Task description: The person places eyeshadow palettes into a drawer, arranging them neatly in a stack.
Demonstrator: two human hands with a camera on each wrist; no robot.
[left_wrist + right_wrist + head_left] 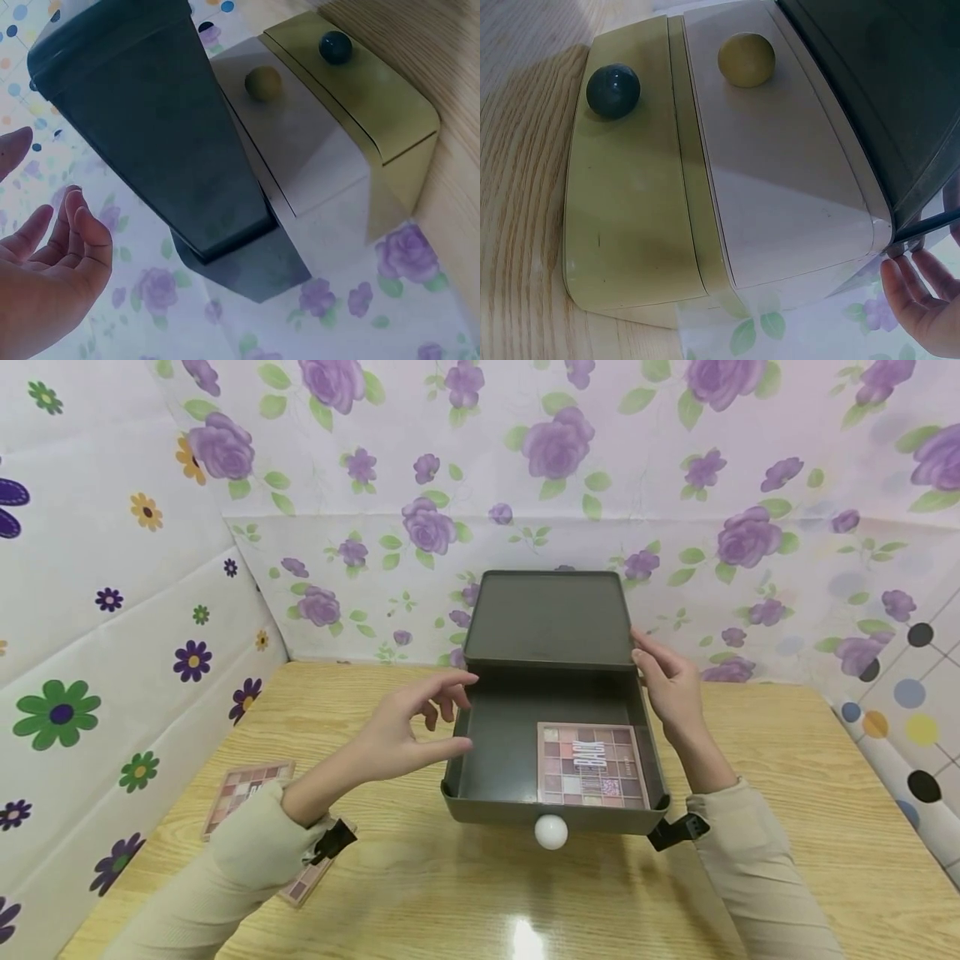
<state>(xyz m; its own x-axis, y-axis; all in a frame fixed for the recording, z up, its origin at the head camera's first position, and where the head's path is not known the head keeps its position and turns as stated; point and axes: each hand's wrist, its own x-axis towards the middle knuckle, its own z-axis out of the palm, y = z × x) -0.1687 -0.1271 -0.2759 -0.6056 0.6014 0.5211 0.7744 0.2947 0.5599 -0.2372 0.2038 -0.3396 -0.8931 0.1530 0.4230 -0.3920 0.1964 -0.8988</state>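
A dark grey drawer [498, 743] stands pulled out from under the top [551, 614] of its cabinet, and a pink palette [592, 766] lies in its right half. Beside the drawer's left wall is my left hand [405, 727], thumb and fingers apart and nothing held. The left wrist view shows the same hand [56, 262] clear of the dark drawer [157, 127]. My right hand [672, 693] touches the cabinet's right side with its fingertips. In the right wrist view that hand [930, 296] has its fingertips at the dark unit's lower edge, partly out of frame.
Below the dark unit are a white drawer [300, 135] and a yellow-green drawer [367, 97] with round knobs. A second palette [243, 789] lies on the wooden table [405, 893] at left; another [303, 885] shows partly beneath my left sleeve. Flowered cloth [420, 577] stands behind.
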